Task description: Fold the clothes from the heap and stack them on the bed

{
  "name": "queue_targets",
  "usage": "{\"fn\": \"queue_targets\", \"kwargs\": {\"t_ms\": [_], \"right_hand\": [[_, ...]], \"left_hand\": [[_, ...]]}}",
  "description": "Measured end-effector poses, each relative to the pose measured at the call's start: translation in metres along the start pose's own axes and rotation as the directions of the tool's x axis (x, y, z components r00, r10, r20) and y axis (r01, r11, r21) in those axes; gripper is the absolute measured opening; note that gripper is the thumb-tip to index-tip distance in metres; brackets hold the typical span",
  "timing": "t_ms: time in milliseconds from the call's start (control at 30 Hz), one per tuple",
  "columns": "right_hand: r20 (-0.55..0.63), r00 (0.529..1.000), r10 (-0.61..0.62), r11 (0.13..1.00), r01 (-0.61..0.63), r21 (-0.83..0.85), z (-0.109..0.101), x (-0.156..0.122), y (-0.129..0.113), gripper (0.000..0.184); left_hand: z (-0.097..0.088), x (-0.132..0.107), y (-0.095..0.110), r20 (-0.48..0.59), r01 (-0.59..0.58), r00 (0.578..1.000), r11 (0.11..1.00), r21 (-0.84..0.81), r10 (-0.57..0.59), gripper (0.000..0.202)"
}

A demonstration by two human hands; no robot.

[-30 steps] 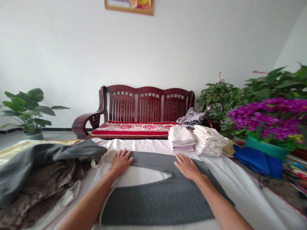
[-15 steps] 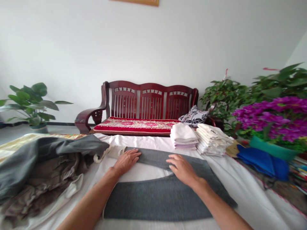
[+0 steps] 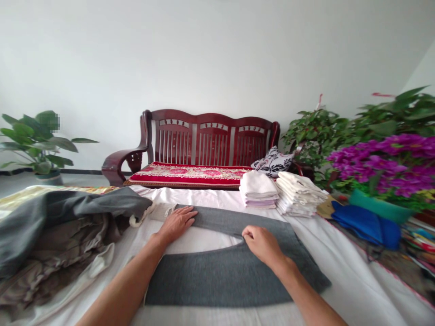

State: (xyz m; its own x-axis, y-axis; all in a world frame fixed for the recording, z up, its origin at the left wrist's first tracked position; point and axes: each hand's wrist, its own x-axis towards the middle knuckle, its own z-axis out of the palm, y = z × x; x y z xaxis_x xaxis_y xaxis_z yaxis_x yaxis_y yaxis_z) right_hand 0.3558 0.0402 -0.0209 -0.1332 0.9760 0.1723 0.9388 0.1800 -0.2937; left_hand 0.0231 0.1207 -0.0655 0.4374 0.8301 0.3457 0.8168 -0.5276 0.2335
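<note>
A pair of grey trousers (image 3: pixel 220 278) lies spread on a white sheet, legs toward the left and waist toward the right. My left hand (image 3: pixel 177 222) rests flat, fingers out, on the far leg near its hem, where a pale cuff shows. At the crotch, where the two legs meet, my right hand (image 3: pixel 258 240) is closed, its fingertips pinching the trousers' fabric. A small crease runs in the cloth beside those fingers.
Left of the trousers lies a heap of grey and brown clothes (image 3: pixel 68 235). Folded white cloths (image 3: pixel 258 190) stand in stacks at the back right. A blue cloth bag (image 3: pixel 365 224) and purple flowers (image 3: pixel 387 158) are on the right. Behind stands a red wooden bench (image 3: pixel 210 140).
My right hand has gone from loosely spread fingers above the trousers to a pinch at the crotch. My left hand stays on the far leg. The view has shifted slightly.
</note>
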Motion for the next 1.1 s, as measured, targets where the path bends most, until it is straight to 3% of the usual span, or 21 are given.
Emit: {"fn": "queue_targets", "kwargs": {"t_ms": [467, 733, 1100], "right_hand": [[0.016, 0.997, -0.069, 0.973, 0.071, -0.219, 0.006, 0.000, 0.000, 0.025], [-0.030, 0.985, -0.169, 0.985, 0.170, 0.028, 0.005, -0.002, 0.022, 0.018], [-0.105, 0.980, -0.169, 0.973, 0.183, 0.138, -0.001, -0.008, 0.018, 0.017]], "left_hand": [[0.001, 0.001, -0.001, 0.002, 0.011, 1.000, 1.000, -0.002, -0.011, 0.042], [0.000, 0.002, -0.001, 0.007, 0.014, 1.000, 1.000, 0.007, -0.014, 0.043], [-0.002, 0.001, 0.003, 0.025, 0.013, 1.000, 0.999, 0.032, -0.014, 0.043]]}}
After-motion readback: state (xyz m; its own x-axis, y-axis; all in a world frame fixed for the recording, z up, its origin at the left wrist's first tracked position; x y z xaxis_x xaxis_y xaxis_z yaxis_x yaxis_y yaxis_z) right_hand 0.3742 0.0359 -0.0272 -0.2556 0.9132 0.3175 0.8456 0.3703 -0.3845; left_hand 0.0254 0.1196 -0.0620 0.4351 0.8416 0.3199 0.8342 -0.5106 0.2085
